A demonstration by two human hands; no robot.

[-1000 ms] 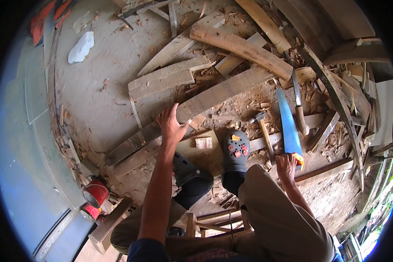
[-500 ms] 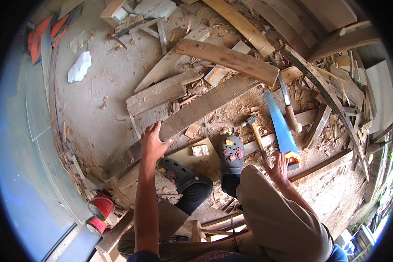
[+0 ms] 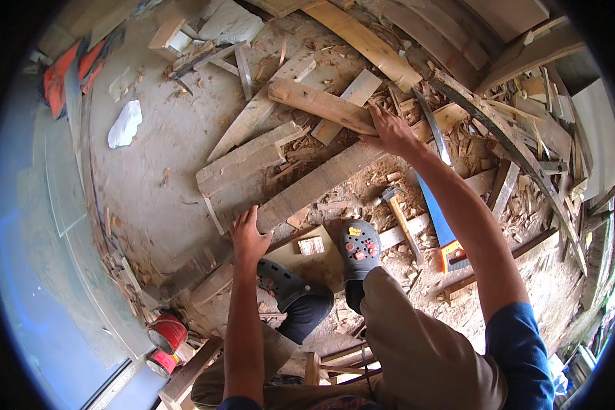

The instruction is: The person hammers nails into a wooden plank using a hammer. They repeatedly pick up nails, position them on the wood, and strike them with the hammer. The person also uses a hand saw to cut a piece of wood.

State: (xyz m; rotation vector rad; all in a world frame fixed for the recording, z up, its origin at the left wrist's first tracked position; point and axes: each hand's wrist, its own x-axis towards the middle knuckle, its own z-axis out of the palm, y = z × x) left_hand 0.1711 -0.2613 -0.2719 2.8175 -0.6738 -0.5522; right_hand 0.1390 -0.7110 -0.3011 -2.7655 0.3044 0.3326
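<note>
My left hand (image 3: 248,236) rests on a long weathered plank (image 3: 314,176), its fingers over the top face and its thumb apart. The plank runs slantwise from the lower left towards the upper right. My right hand (image 3: 391,131) reaches far forward and grips the near right end of a shorter brown board (image 3: 321,105), which lies across other wood; the hand hides that end. A claw hammer (image 3: 404,220) with a wooden handle lies on the ground right of my shoe. Beside it lies a handsaw (image 3: 435,215) with a blue blade and orange handle, partly behind my right forearm.
A wooden-handled blade (image 3: 432,126) lies beyond the saw. Boards and a curved timber (image 3: 519,154) crowd the right side. A small pale block (image 3: 311,245) sits between my clogs (image 3: 360,249). Red cans (image 3: 167,333) stand lower left, near a blue-grey panel (image 3: 41,239). Wood chips litter the ground.
My right hand has moved from the end of the hammer handle, forward to the brown board, and taken hold of it. My left hand stays on the long plank.
</note>
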